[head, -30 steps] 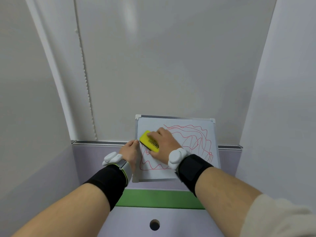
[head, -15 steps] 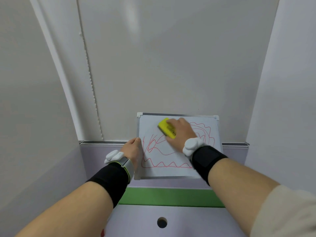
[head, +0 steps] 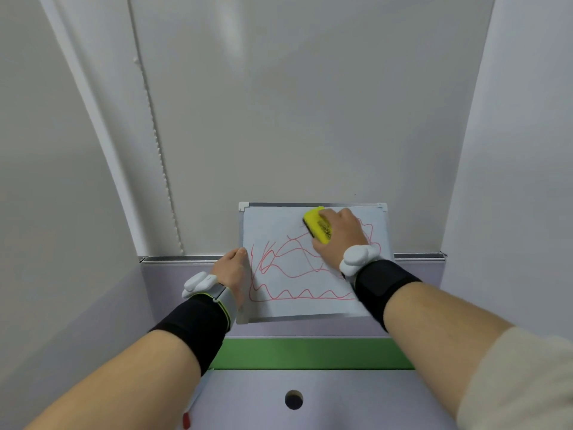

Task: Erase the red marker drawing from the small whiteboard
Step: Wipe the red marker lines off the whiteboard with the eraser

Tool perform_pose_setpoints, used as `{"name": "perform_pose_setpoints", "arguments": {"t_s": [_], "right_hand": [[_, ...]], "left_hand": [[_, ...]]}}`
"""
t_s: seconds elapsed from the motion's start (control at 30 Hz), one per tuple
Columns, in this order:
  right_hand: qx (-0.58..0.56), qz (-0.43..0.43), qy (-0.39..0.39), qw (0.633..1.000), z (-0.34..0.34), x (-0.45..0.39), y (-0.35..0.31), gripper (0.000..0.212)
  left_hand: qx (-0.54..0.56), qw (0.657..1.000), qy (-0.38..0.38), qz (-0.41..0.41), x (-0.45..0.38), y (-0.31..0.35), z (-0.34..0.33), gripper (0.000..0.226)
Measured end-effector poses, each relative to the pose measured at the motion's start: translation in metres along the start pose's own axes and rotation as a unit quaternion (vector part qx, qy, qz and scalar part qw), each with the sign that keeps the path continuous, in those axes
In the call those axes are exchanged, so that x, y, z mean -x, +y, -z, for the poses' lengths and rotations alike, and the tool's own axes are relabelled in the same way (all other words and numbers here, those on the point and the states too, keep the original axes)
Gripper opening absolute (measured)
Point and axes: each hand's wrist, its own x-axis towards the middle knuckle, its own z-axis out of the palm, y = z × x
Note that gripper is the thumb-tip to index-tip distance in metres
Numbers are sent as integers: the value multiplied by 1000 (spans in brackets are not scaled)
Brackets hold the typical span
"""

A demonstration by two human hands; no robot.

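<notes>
Right hand: the right hand (head: 339, 240) grips a yellow block eraser with a dark felt underside (head: 317, 225), pressing it flat on the board near the top edge, right of centre.
Left hand: the left hand (head: 233, 271) lies along the board's left edge with thumb and fingers closed over the frame, steadying it.
Board: the small white whiteboard with a silver metal frame (head: 313, 205) leans back against the pale wall panel (head: 294, 103), its foot on the lilac ledge (head: 310, 328).
Drawing: the red marker drawing (head: 288, 268) covers the middle and lower board, with a zigzag line along the bottom; the upper left area looks clean.
Right side: lines under and beyond the right hand are partly hidden, so how much remains there is hard to say.
Step in hand: wiping, with most of the drawing left, by my judgement.
Next move: likely a firm stroke down and leftward across the loops between the hands, eraser kept flat, left hand bracing so the board does not slide.
</notes>
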Motion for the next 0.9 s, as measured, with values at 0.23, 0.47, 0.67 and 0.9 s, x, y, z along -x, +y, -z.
{"name": "perform_pose_setpoints", "arguments": {"t_s": [0.23,0.47,0.67,0.9], "right_hand": [[14,104,-43,994,-11,4,-7,58],[13,140,-65,988,-15,15,-14,58],[31,111,-13,993,1,-2,-4,58],[31,165,-75,983,-6,13,-15,59]], "left_hand": [[-21,1000,-13,9,-6,-3,6,22],[11,999,21,23,-8,-3,2,29],[25,999,12,33,-15,-2,8,30],[35,999,10,37,-16,-1,5,27]]}}
